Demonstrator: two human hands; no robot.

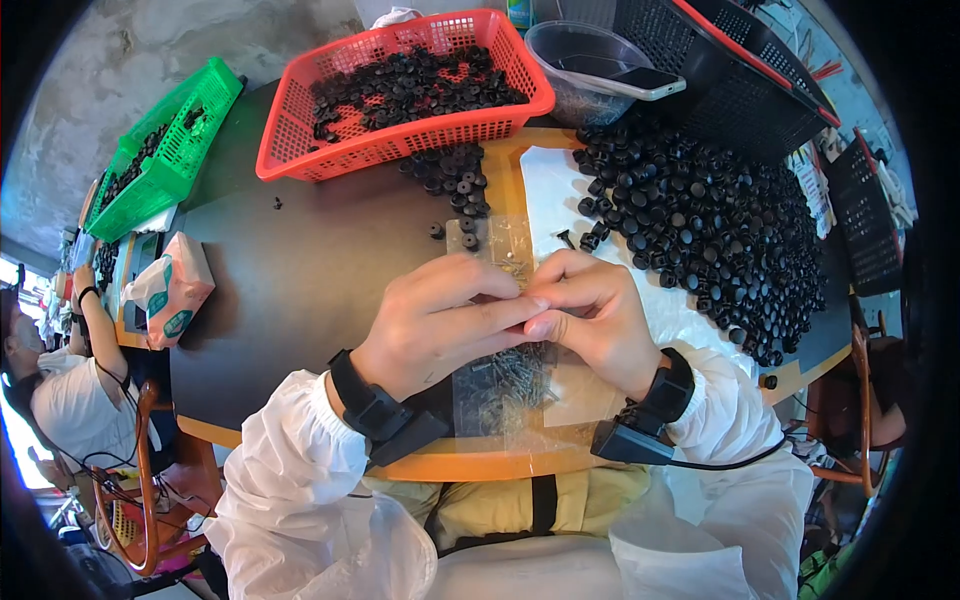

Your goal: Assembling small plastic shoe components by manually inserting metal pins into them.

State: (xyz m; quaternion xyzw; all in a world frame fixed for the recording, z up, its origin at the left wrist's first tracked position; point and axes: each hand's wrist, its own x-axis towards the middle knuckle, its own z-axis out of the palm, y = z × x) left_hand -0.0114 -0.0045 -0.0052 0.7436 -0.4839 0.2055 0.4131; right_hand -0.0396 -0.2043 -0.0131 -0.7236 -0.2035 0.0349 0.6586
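My left hand and my right hand meet over the table, fingertips pinched together. Whatever lies between the fingers is hidden by them. Beneath them a clear plastic bag lies flat, with a heap of small metal screws on it. Just beyond my left hand several black round parts with centre holes trail toward the red basket. A dark screw-like piece lies on white paper beyond my right hand, beside a large pile of black round caps.
A red basket at the back holds black parts. Right of it stand a clear tub with a phone across it and a black basket. At left are a tissue pack, a green basket and a seated person.
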